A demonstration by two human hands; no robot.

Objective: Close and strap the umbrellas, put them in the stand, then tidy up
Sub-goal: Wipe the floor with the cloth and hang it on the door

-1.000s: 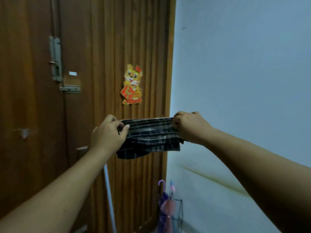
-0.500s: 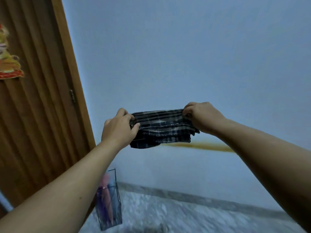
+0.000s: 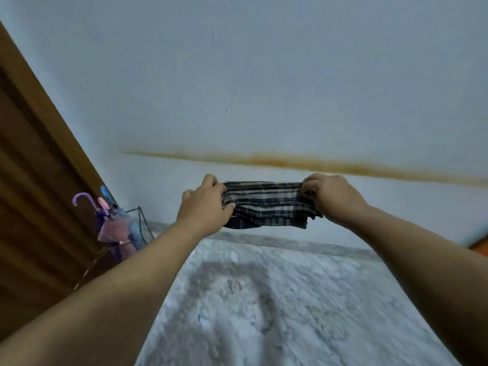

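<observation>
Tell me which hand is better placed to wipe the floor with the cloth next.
Probably the right hand. Both hands grip the cloth, one at each end, but the left hand is nearer the umbrella stand and door, while bare floor lies under the right.

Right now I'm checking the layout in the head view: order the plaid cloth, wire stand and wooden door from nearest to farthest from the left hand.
1. Plaid cloth: gripped by the left hand.
2. Wire stand: leftward, holding umbrellas.
3. Wooden door: far left.
</observation>
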